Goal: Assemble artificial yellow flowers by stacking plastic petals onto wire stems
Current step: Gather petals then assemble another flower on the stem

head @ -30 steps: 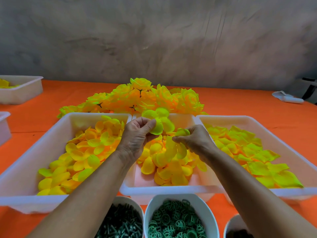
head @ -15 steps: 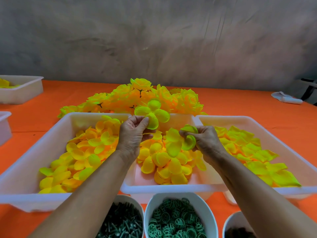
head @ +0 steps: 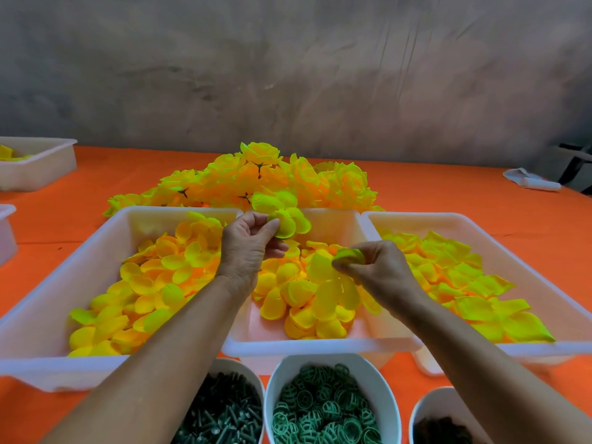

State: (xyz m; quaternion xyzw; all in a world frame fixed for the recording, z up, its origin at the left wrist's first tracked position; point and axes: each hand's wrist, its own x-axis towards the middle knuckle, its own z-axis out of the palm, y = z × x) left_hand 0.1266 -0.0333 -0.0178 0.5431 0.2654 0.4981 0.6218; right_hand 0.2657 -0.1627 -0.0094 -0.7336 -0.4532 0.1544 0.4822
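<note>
My left hand [head: 248, 248] pinches a part-built yellow-green flower [head: 282, 214] of a few stacked petals, held above the middle white tray [head: 320, 346]. My right hand [head: 381, 270] pinches a small yellow-green petal piece [head: 349, 256] over the loose yellow petals [head: 307, 296] in that tray. The stem under the flower is hidden by my fingers. A heap of finished yellow flowers [head: 256, 184] lies behind the trays.
A left tray [head: 64, 366] holds rounder yellow petals, a right tray [head: 544, 347] pointed yellow-green ones. Three white tubs at the near edge hold dark stems [head: 224, 415], green rings [head: 323, 411] and dark parts [head: 442, 427]. More trays [head: 41, 165] sit far left on the orange table.
My left hand has risen slightly with the flower. My right hand lifted a petal piece from the middle tray, then moved right and down a little with it.
</note>
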